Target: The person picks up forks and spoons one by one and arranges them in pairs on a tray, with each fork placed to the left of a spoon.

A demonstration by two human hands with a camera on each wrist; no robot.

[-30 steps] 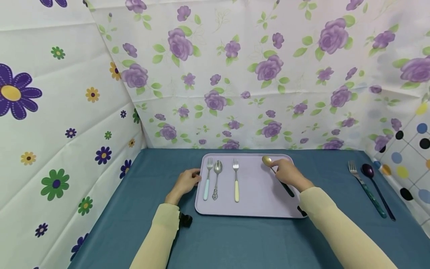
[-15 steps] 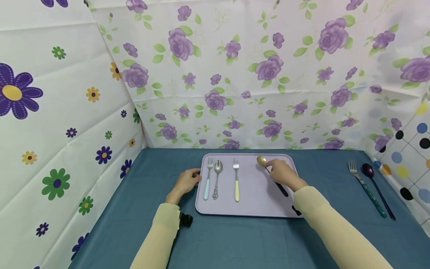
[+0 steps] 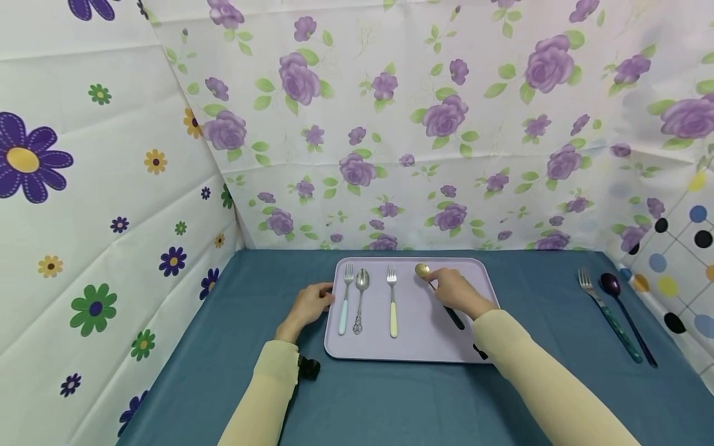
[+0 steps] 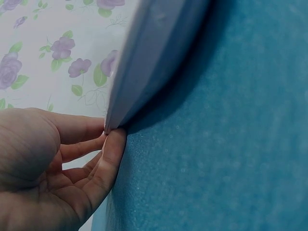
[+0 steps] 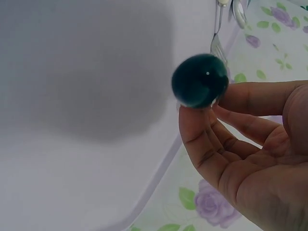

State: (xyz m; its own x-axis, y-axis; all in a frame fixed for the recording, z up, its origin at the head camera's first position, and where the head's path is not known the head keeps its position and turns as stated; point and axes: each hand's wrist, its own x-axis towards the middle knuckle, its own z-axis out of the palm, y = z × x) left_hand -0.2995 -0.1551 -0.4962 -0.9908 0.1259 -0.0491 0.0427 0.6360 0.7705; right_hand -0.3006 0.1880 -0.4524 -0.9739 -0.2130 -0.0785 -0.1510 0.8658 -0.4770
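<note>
My right hand (image 3: 458, 291) pinches a spoon (image 3: 422, 271) with a gold bowl and dark green handle, over the right half of a lilac tray (image 3: 418, 348). In the right wrist view the rounded green handle end (image 5: 199, 81) points at the camera, between thumb and fingers. My left hand (image 3: 307, 305) pinches the tray's left edge; the left wrist view has its thumb and fingertips on the rim (image 4: 144, 72). Left to right on the tray lie a fork with a pale blue handle (image 3: 343, 316), a silver spoon (image 3: 362, 280) and a fork with a cream handle (image 3: 393, 317).
Right of the tray, a fork with a green handle (image 3: 613, 319) and a dark purple spoon (image 3: 610, 284) lie on the blue tablecloth (image 3: 390, 402). A flowered cloth (image 3: 357, 124) hangs behind the table, with further patterned cloths at both sides.
My right hand has carried the gold-bowled spoon leftward over the tray, nearer the cream-handled fork. The left hand has stayed on the tray's edge.
</note>
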